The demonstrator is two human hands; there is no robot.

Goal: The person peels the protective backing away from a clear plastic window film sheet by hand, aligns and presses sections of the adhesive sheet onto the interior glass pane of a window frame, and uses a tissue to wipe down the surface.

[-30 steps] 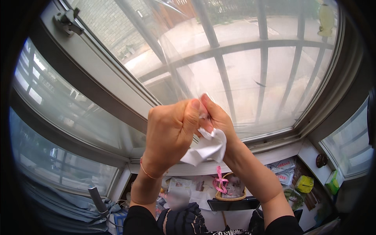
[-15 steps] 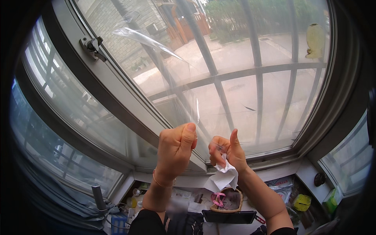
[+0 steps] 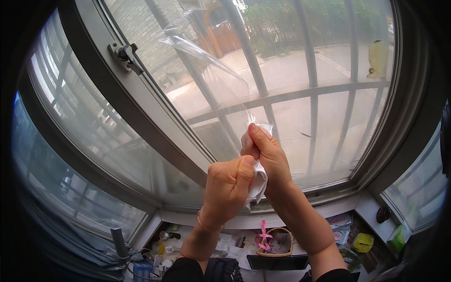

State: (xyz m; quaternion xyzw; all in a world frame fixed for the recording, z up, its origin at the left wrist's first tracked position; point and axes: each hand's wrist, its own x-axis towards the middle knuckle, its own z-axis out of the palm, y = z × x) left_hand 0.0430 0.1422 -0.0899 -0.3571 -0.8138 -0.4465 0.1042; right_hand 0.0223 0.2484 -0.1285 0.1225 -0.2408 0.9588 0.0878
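Note:
A loose strip of transparent plastic film [image 3: 221,66] hangs away from the window pane, its folded edge catching the light. It runs down to my right hand [image 3: 272,160], whose thumb and fingers pinch it. A white tissue [image 3: 258,185] is also in that hand, poking out above the fingertips and below the palm. Just below and to the left, my left hand [image 3: 228,181] is closed in a fist with the thumb on top. It seems to grip the gathered lower part of the film, mostly hidden inside the fingers. The two hands nearly touch.
The window frame [image 3: 155,122] carries a handle [image 3: 126,55] on its left side. Bars stand beyond the glass, and a yellowish patch [image 3: 377,58] sticks at the right. Below are a wicker basket [image 3: 292,239] with a pink ribbon, a dark flat panel [image 3: 277,262] and small clutter.
My right hand has risen from below to pinch the film, taking the tissue with it. My left hand has shifted right and slightly down, still closed. The view has shifted a little.

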